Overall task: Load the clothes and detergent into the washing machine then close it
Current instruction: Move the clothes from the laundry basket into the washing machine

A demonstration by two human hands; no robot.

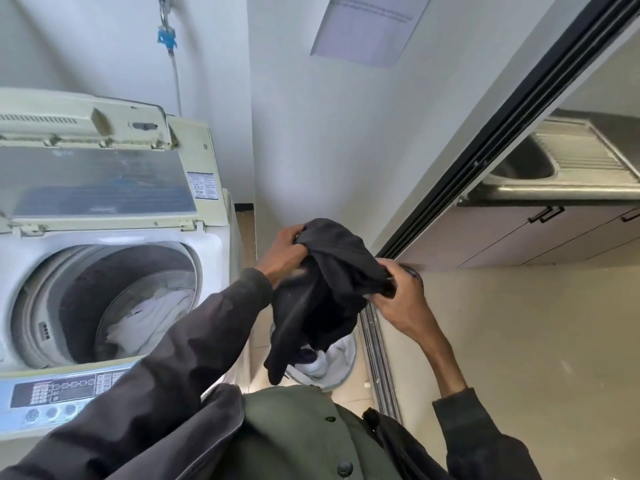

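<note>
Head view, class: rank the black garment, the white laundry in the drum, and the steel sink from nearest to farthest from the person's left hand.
1. Black garment: gripped by the left hand.
2. White laundry: lower left, inside the drum.
3. Steel sink: far upper right.

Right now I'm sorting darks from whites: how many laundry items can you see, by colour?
Black: 1, the garment held in both hands.
White: 2, the cloth in the washer drum and the cloth in the basket.
Total: 3
</note>
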